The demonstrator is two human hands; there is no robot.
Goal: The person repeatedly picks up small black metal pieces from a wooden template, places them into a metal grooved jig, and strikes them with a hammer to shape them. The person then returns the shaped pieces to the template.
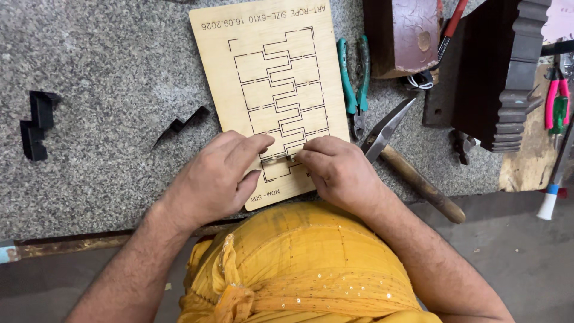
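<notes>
A grey speckled stone counter carries the work, its near edge running just in front of the person's yellow, sequinned garment. A pale plywood board, cut through with a pattern of stepped, interlocking slots, lies near the middle of the counter, tilted slightly, its near corner close to the counter's front edge.

A dark brown wooden block with a ridged profile stands at the far right corner, and a second reddish-brown block sits beside it at the far edge. A hammer with a wooden handle lies just right of the board, its metal head pointing toward the board's right edge and its handle reaching over the front edge. Teal-handled pliers lie alongside the board's right edge, beyond the hammer head. Pink-handled pliers rest at the right edge.

The left hand and right hand meet over the near end of the board, covering part of the slots. The fingertips of both are pinched together on a thin metal strip seated in a slot between them.

Two black bent pieces lie on the counter's left: a larger one toward the left edge, and a slimmer zigzag one near the left hand.
</notes>
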